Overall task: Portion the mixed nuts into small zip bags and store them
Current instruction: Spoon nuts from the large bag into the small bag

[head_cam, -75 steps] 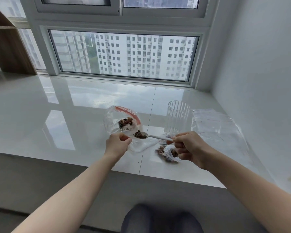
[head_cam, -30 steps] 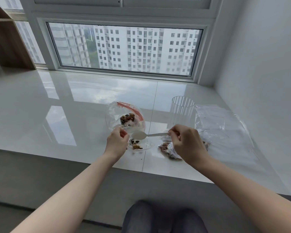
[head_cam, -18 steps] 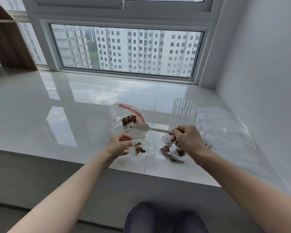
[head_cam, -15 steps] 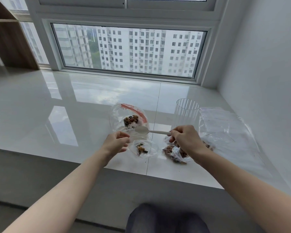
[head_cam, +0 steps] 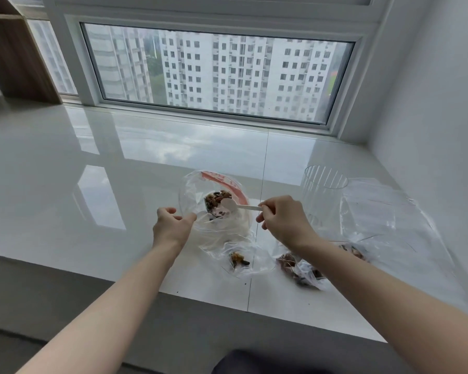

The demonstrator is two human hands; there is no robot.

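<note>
Two bare hands work over a glossy white sill (head_cam: 65, 184) below a window. Toward the sill's right end lies a sheet of clear plastic (head_cam: 389, 211) with a ribbed clear cup (head_cam: 323, 193) standing at its left side. Near the middle, the large zip bag of mixed nuts (head_cam: 214, 203) stands with its red-edged mouth open toward the person. At the front edge lie a small zip bag (head_cam: 241, 261) holding a few nuts and, to its right, a fuller filled bag (head_cam: 300, 268). The left hand (head_cam: 170, 228) pinches the big bag's near rim. The right hand (head_cam: 284, 222), fingers closed on the handle, holds a white spoon (head_cam: 234, 207). Its long axis runs leftward from those fingers, bowl inside the mouth, just right of the nuts.
</note>
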